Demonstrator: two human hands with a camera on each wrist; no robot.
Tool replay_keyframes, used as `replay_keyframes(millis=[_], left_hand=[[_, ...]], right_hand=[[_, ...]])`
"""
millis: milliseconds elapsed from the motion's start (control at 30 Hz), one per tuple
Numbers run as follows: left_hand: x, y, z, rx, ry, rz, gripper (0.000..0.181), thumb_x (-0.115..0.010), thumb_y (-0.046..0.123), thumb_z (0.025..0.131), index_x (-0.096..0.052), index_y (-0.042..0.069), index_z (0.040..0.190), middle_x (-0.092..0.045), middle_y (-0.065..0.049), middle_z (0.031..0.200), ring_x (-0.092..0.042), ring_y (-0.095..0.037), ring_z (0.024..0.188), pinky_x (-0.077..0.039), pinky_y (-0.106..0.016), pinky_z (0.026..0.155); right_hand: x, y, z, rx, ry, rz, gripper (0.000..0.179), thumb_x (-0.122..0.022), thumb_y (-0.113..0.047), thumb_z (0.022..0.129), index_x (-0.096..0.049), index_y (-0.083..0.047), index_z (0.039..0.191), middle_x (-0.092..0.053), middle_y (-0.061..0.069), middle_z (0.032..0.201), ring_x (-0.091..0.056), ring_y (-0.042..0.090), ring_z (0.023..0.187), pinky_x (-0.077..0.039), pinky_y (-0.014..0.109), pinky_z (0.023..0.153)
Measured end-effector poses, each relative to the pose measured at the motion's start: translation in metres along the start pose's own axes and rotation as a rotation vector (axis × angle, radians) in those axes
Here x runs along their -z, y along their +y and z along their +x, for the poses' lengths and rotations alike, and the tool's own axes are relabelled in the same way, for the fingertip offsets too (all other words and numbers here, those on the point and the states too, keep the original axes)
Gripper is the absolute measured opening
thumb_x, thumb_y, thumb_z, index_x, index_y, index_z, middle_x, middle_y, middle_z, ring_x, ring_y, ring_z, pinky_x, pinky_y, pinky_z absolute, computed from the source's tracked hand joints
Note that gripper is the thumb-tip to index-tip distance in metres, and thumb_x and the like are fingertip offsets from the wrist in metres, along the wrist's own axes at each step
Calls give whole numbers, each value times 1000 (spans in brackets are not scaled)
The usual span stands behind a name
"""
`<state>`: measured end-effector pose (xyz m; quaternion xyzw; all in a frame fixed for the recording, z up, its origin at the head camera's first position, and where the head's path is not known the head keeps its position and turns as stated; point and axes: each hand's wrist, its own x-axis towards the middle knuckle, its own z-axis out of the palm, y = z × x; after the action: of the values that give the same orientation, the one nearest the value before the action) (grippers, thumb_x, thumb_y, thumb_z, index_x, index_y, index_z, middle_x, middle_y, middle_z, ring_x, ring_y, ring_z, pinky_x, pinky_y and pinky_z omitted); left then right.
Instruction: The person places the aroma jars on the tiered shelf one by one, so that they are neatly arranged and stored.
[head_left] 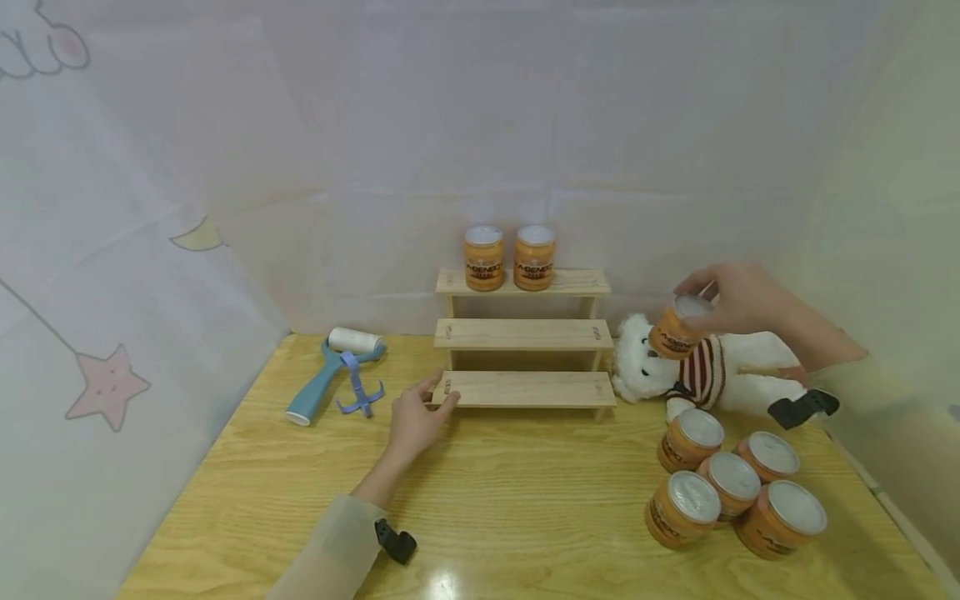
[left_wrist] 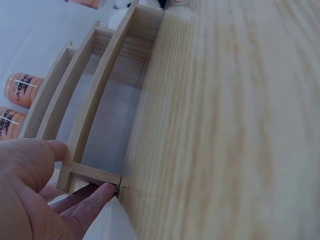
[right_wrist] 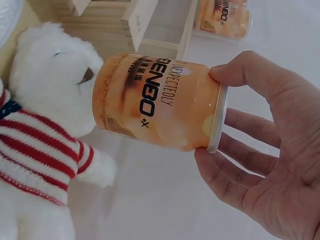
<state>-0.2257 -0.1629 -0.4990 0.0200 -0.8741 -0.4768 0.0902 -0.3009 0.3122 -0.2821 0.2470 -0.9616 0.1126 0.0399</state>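
Observation:
A three-step wooden shelf stands at the back of the table. Two orange cans, a left one and a right one, sit side by side on its top step. My left hand grips the left end of the lowest step, thumb on the board and fingers against the side leg. My right hand pinches another orange can by its silver-lidded end, with thumb and fingers on opposite sides of the rim. That can is held tilted in the air, over a white plush bear in the head view.
The white plush bear in a striped sweater lies right of the shelf. Several more orange cans cluster at the front right. Left of the shelf lie a blue-handled lint roller and a purple hook-like stand. Pale cloth hangs behind.

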Motion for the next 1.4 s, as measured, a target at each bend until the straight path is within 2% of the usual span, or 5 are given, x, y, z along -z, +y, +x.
replay_keyframes(millis=[167, 400, 600, 833, 1400], left_hand=[[0, 0, 2, -7, -1, -9, 62, -76, 36, 100, -57, 12, 154, -59, -27, 152, -79, -39, 106, -68, -37, 76], [0, 1, 1, -10, 7, 13, 62, -77, 34, 100, -57, 11, 154, -58, -25, 154, -77, -40, 111, -68, -43, 83], [0, -2, 1, -1, -1, 1, 62, -77, 33, 100, -56, 11, 154, -57, -27, 154, -78, -40, 107, -68, -41, 80], [-1, -2, 1, 1, -1, 4, 63, -77, 33, 100, -56, 11, 155, -56, -27, 154, -78, -40, 109, -68, -42, 82], [-2, -3, 3, 4, 2, -7, 62, -77, 35, 100, -57, 12, 154, -59, -27, 152, -79, -39, 107, -68, -42, 81]], right_hand=[[4, -10, 8, -1, 7, 3, 47, -87, -28, 83, -78, -7, 123, -78, 14, 114, -73, 30, 96, -54, 36, 67], [2, -18, 20, -2, 44, 39, 45, -85, -28, 86, -77, -8, 126, -78, 15, 116, -73, 31, 98, -55, 37, 68], [1, -26, 36, -25, 57, 47, 46, -84, -30, 86, -77, -7, 126, -78, 17, 117, -71, 33, 98, -54, 35, 65], [4, -31, 54, -21, 103, 121, 40, -84, -23, 84, -79, -6, 121, -78, 17, 113, -71, 34, 99, -54, 34, 69], [9, -43, 79, -31, 132, 118, 44, -84, -27, 83, -78, -7, 121, -78, 19, 116, -71, 36, 103, -56, 36, 73]])
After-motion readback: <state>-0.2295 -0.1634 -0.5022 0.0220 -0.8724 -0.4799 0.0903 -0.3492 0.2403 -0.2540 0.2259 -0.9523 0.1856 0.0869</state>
